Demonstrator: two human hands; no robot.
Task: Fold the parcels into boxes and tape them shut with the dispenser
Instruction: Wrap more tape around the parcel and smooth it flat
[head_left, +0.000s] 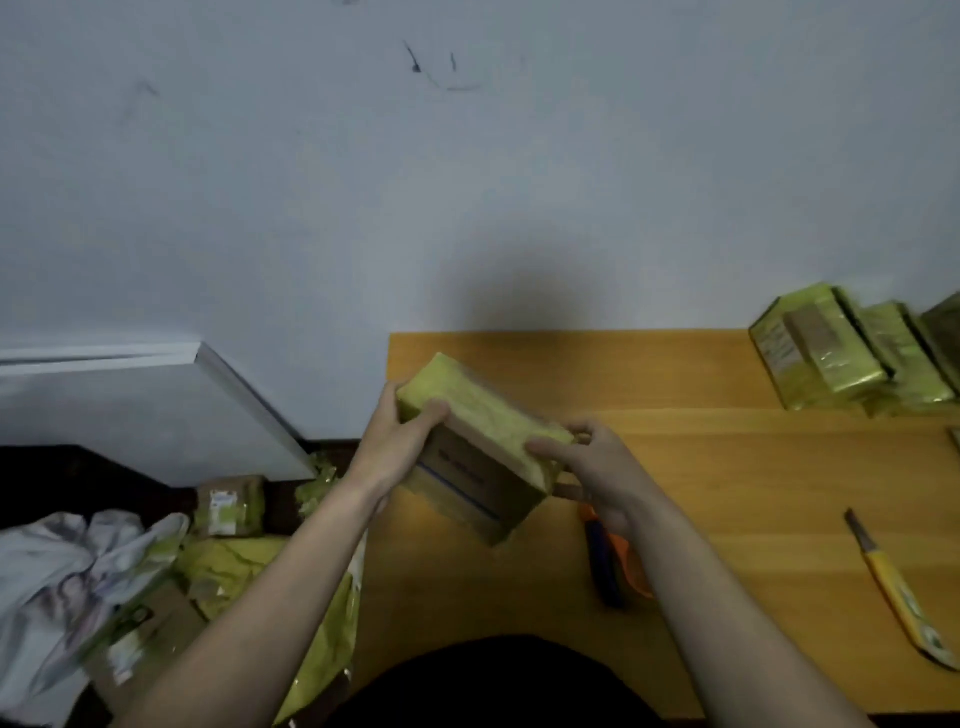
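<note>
We are working at the near edge of the worktop (727, 467). Just beyond that edge, to the right of centre, the dispenser (605, 556) is lying flat, blue and orange, with our right forearm crossing over it. Further right, a yellow-handled knife (893, 582) is lying near the right edge.

Above the worktop's left portion, we are holding one box (475, 449) clear of the surface, tilted. The left hand (400, 441) is grasping its far-left end, thumb over the top. The right hand (587, 462) is gripping the right end, with the fingers curled around the corner. The box is partly wrapped in yellow-green tape, with bare cardboard showing on the near face.

We judge this as the checking or turning step on a box that is nearly taped. The next move calls for setting it down and freeing the right hand for the dispenser, or placing it with the finished boxes (841, 358) stacked at the far right corner.

The print on the box is blurring out. The stack is being cut off at the right of the frame. Left of the worktop, the pile of parcels (228, 519) and cloth is lying too dim to sort.
</note>
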